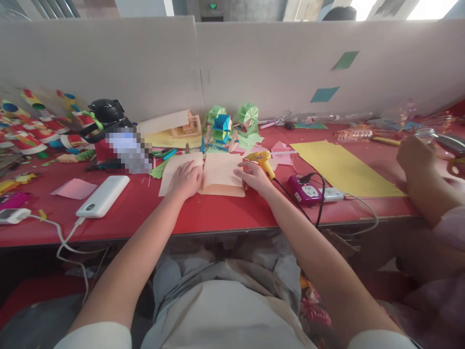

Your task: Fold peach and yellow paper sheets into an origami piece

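Note:
My left hand (187,180) lies fairly flat with fingers stretched over a cream paper sheet (167,177) on the red table. Beside that sheet lies a second piece of cream paper (222,170), with a darker folded strip along its near edge. At this paper's right edge is my right hand (253,175), fingers apart and lightly bent, the fingertips touching the edge. Just behind my right hand rests a yellow glue gun (262,160), its black cord running toward the table's front edge.
A purple power socket (304,189) and yellow paper (345,167) lie to the right, near another person's hand (416,157). A white power bank (103,196) and pink paper (74,188) are at left. Green paper crafts (249,115) stand at the back before a partition (145,63).

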Demonstrator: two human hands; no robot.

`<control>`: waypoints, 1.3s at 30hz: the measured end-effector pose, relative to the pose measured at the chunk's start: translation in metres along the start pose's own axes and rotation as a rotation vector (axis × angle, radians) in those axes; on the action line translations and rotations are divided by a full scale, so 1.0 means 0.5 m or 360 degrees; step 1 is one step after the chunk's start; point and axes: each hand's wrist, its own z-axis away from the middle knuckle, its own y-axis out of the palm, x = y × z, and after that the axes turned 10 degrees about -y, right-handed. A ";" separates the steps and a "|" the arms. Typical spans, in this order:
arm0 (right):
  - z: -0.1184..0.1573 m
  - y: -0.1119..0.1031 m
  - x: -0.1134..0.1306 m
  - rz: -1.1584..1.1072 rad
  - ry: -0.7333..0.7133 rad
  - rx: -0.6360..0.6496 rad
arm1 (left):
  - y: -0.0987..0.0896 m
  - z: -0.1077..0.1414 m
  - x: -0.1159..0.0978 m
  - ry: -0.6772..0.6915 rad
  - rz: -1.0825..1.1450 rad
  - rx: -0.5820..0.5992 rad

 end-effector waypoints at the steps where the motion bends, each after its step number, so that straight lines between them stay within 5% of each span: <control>1: 0.000 0.000 0.000 -0.0003 -0.0006 0.0014 | 0.002 0.000 0.000 -0.0006 -0.0006 0.0000; 23: -0.001 -0.005 -0.012 0.0149 -0.0067 0.0070 | -0.002 0.000 -0.005 -0.0249 0.0153 0.0246; 34: -0.005 -0.003 -0.016 -0.0038 -0.0069 0.0018 | -0.009 -0.008 -0.010 -0.0247 0.0158 -0.0060; 39: -0.006 0.000 -0.015 -0.0056 -0.0035 -0.0071 | -0.016 -0.005 -0.006 -0.0202 0.0155 0.0031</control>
